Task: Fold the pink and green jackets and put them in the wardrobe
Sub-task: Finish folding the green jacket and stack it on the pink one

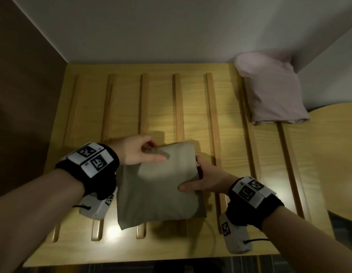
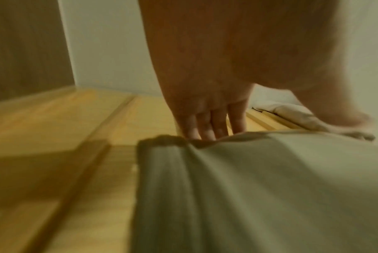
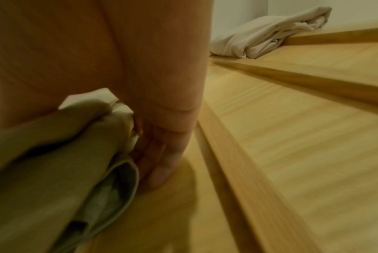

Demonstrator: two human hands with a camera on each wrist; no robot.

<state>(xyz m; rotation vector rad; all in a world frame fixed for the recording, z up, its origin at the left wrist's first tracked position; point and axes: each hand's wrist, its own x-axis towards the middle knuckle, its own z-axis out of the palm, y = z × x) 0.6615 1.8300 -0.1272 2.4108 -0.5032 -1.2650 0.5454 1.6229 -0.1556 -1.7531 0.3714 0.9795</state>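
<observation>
- While both hands hold it, the folded green jacket (image 1: 157,184) sits at lower centre of the head view, lying across the raised wooden slats (image 1: 178,107) of the wardrobe shelf (image 1: 309,164).
- The left hand (image 1: 140,152) grips the jacket's far left corner, thumb on top and fingers curled over the back edge. The left wrist view shows those fingers (image 2: 205,126) tucked behind the fabric, probably to keep the fold from springing open as the bundle settles.
- The right hand (image 1: 208,178) is clamped on the jacket's right edge, thumb over the top layer and fingers beneath. In the right wrist view the layered edges bunch against the palm, with the fingertips (image 3: 160,171) low against the wood, so the grip looks meant to keep the layers stacked together.
- The wrist views are blurred, so I cannot say whether the bundle rests fully on the shelf or is partly lifted.
- The folded pink jacket (image 1: 273,87) lies in the upper right of the head view, pushed into the back corner of the shelf, well apart from the green one. That placement leaves the middle of the shelf free for the second bundle.
- Count: two jackets, one pink and one green; two hands, each wearing one black wrist band (image 1: 250,196) with square printed markers; about seven slats visible running front to back.
</observation>
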